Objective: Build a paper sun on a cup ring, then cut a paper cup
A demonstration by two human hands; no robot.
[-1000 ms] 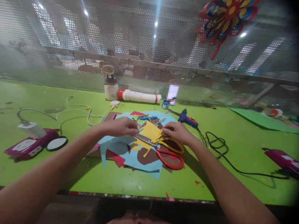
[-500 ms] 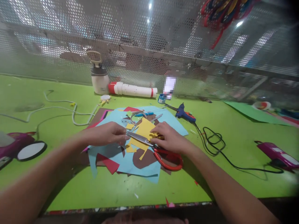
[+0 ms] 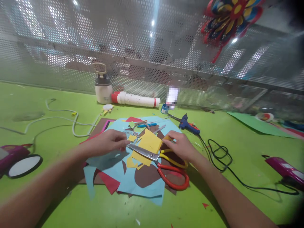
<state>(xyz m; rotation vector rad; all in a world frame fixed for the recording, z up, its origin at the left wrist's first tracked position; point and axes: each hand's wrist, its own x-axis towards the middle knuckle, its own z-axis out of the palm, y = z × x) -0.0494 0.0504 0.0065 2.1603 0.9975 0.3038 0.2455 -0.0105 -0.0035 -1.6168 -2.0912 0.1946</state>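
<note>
Closed fingers of my left hand [image 3: 113,143] meet the blade tip of a pair of scissors [image 3: 143,152], seemingly pinching it. The scissors lie slantwise over the paper, with one red and one yellow handle toward the lower right. My right hand [image 3: 181,146] pinches the right edge of a piece of yellow paper [image 3: 150,141] between thumb and fingers. Beneath are light-blue paper [image 3: 142,185], dark brown paper [image 3: 145,175] and a red scrap [image 3: 109,181]. A blue pen [image 3: 147,125] and a ring-shaped coil [image 3: 137,129] lie just beyond the yellow paper.
A blue glue gun [image 3: 188,124] with a black cord lies to the right, near a magenta device [image 3: 285,169]. Behind stand a spray bottle [image 3: 104,90], a white tube [image 3: 136,99] and a small blue jar [image 3: 164,109]. A white cable [image 3: 75,122] runs along the left.
The view has tilted up, so the scene sits lower. My right hand has drawn away from the scissors to the paper's right edge, uncovering the yellow handle. My left hand stays by the blade tip.
</note>
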